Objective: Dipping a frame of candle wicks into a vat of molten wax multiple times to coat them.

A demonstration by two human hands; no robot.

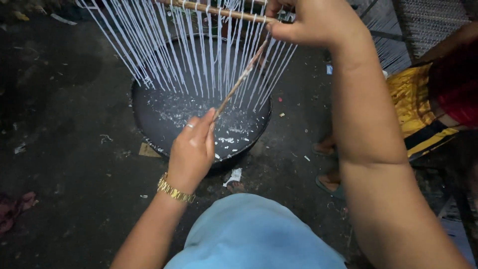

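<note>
Many thin white strands [189,55] hang from a horizontal wooden rod [219,11] at the top of the head view. My right hand [308,20] grips that rod near its right end. My left hand [194,149], with a ring and a gold bracelet, pinches the lower end of a thin stick [239,82] that slants up through the strands. Below the strands sits a wide dark round pan [149,127] flecked with white bits.
Another person in yellow and red clothing [423,104] stands at the right, feet in sandals [326,149] beside the pan. The dark floor [64,124] is littered with scraps. More hanging strands [388,45] show at the upper right. My light blue garment [249,234] fills the bottom.
</note>
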